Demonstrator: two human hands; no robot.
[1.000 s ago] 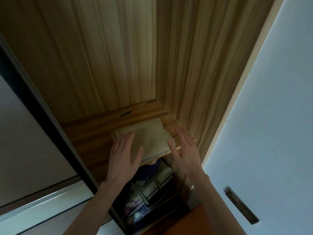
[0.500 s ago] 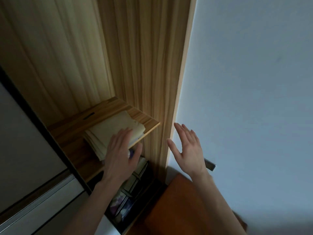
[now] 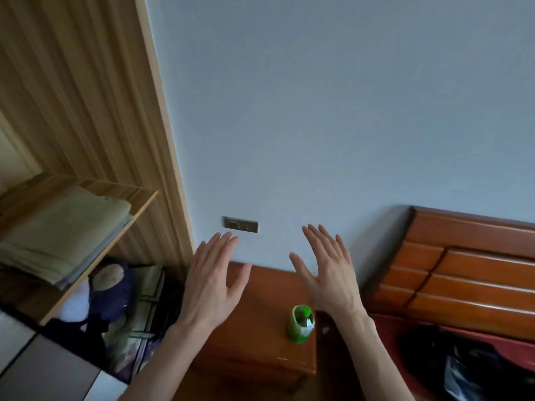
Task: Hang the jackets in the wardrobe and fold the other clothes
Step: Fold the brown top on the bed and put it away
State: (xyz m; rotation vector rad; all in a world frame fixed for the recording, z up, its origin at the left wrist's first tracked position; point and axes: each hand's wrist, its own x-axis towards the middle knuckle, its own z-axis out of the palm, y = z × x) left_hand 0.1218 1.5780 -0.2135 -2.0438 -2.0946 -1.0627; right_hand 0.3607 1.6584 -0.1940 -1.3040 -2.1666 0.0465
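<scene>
Left hand (image 3: 210,280): fingers straight and spread, palm forward, grip released, holding nothing. It is raised over the near-left edge of the nightstand.
Right hand (image 3: 330,273): likewise spread flat, grip released, empty. It is raised beside the left, apart from it.
Nightstand (image 3: 260,337): the surface under both hands, reddish-brown wood, set against the wall between wardrobe and bed.
Bottle (image 3: 301,324): green, upright on the nightstand near its right edge, just below the right wrist.
Switch plate (image 3: 240,224): dark metal, on the wall above the nightstand, just beyond the left fingertips.
Wall (image 3: 333,111): pale blue-grey, filling the upper frame.
Wardrobe (image 3: 86,111): light wood grain, far left, open.
Shelf (image 3: 121,195): inside the wardrobe, wooden.
Folded clothes (image 3: 58,230): olive-tan stack lying on the shelf, well apart from both hands.
Below the shelf: a dark blue bundle (image 3: 113,296) and patterned fabric, too dim to identify.
Headboard (image 3: 469,270): panelled red-brown wood, right, cut off by the frame edge.
Bed (image 3: 411,322): red cover, mostly out of frame.
Black garment (image 3: 451,360): lying on the bed at lower right, dark and partly cut off; kind unclear.
</scene>
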